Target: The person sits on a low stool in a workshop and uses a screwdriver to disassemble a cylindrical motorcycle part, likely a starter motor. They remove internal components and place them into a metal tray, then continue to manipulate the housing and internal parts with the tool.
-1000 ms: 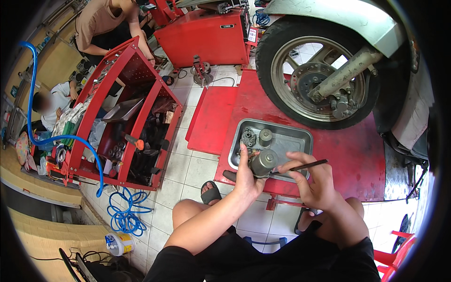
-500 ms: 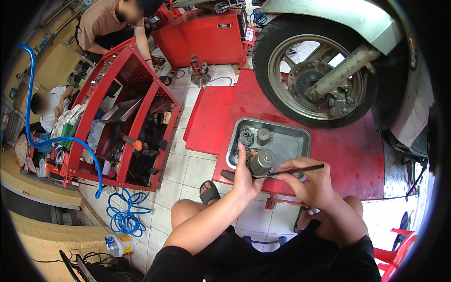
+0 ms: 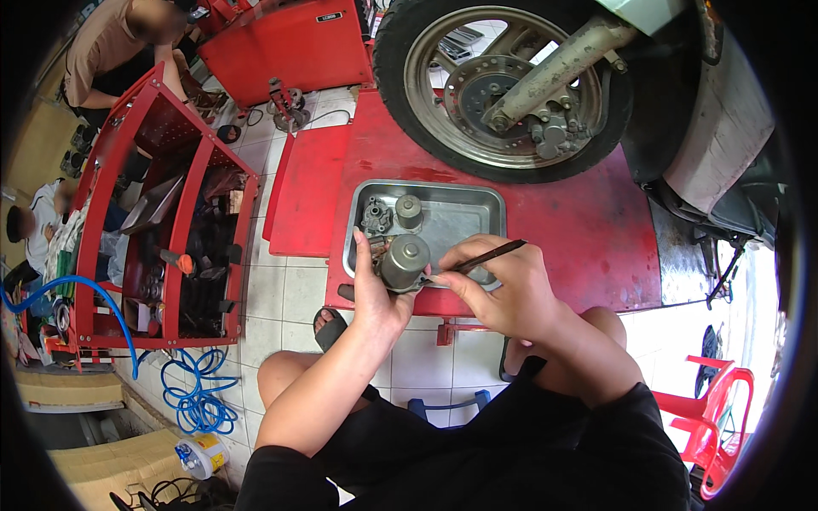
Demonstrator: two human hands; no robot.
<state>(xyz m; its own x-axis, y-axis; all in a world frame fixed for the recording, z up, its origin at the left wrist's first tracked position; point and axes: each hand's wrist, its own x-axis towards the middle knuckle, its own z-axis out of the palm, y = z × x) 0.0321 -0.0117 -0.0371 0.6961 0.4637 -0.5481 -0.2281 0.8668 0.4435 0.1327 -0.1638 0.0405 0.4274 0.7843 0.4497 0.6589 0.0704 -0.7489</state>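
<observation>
My left hand [image 3: 377, 298] is closed around a grey metal motor-like cylinder [image 3: 406, 262], its round end cap facing up, held over the near side of a metal tray [image 3: 501, 204]. Between the fingers of my right hand [image 3: 515, 285] is a thin dark brush-like stick [image 3: 490, 255]. Its lower end is at the right side of the cylinder's base, where my fingers partly cover it. Inside the tray, beyond the cylinder, lie a smaller metal cylinder [image 3: 409, 211] and a round metal housing piece [image 3: 375, 218].
The tray rests on a red lift platform [image 3: 579, 247] below a motorcycle's front wheel [image 3: 503, 89]. At left stands a red tool cart [image 3: 162, 221] with a coiled blue hose [image 3: 200, 392] beside it. Another person [image 3: 119, 51] is behind the cart. A red chair [image 3: 716, 417] is at right.
The whole view has shifted, so the scene sits further left and slightly higher. Both hands keep their holds; the stick has tilted, its upper end now raised.
</observation>
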